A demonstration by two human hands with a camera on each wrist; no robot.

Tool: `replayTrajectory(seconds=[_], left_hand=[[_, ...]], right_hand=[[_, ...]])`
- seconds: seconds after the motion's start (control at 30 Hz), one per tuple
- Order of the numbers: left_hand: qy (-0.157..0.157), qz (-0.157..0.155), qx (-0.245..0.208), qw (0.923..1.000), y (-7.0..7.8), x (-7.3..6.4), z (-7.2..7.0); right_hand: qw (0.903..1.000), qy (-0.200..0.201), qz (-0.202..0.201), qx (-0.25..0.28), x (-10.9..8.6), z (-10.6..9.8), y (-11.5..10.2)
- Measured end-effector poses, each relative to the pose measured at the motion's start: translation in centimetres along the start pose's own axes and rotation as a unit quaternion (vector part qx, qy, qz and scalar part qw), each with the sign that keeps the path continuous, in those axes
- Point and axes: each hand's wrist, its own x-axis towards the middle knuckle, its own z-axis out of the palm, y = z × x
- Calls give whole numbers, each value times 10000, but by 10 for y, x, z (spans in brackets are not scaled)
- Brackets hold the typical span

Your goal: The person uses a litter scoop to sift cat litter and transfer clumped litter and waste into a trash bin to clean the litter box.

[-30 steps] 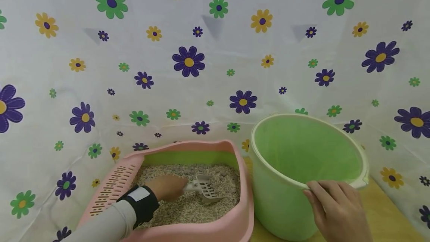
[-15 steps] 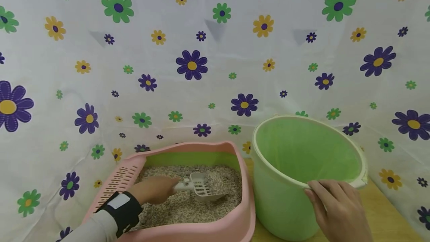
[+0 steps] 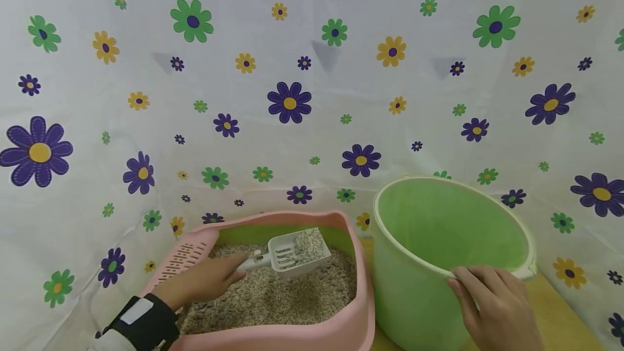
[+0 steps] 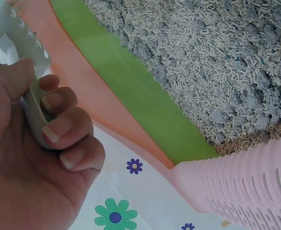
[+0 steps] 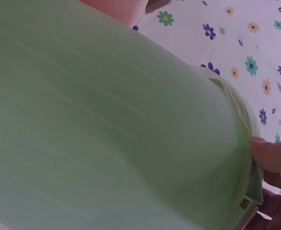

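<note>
A white slotted litter scoop bearing a heap of litter is raised above the bed of litter in a pink litter box. Its handle lies in my left hand, and in the left wrist view the fingers curl round it. To the right stands a light green bucket, tilted a little, its inside visible to about halfway. My right hand grips the near rim, with the thumb on the outer side in the right wrist view.
The litter box has a slotted pink step at its left and a green inner wall. Box and bucket stand side by side on a wooden surface. A white flower-print sheet rises behind and at both sides.
The scoop has come up out of the litter, now loaded, and levelled off. My left hand has moved with it, shifting to the left. The right hand has stayed on the bucket rim.
</note>
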Motion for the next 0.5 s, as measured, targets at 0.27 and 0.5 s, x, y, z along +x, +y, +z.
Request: replayTrajectory(seconds=[0.27,0.5], left_hand=[[79,-64,-648,9978,8,3,-2],[123,-155,-880,9959,13,7,-7]], right_hand=[[10000,-25,61,9,-2,1,2],[9999,-53,128,4,-2,0,0]])
